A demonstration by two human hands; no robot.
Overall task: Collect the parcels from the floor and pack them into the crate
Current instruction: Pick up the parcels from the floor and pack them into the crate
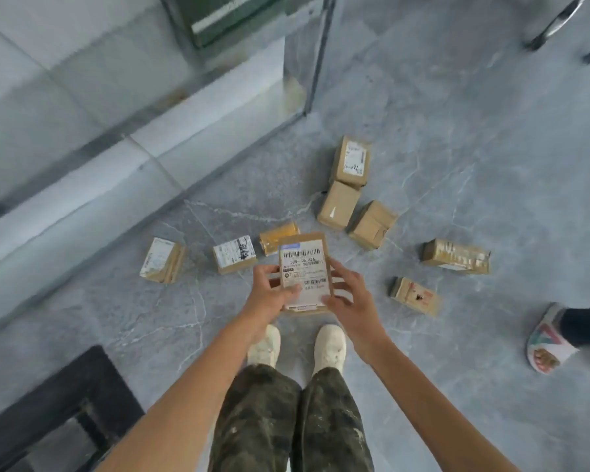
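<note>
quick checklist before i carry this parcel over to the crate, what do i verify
1. Grip: left hand and right hand both hold the flat brown cardboard parcel with the white label: ok.
2. Black rectangular crate in sight, lower left: ok.
3. Room inside it: cannot tell, only partly in view.
4. Grey stone floor towards it free of parcels: ok.
5. Floor cleared: not ok, eight brown cardboard parcels lie there.
6. Bystander's slippered foot apart from them: ok.
</note>
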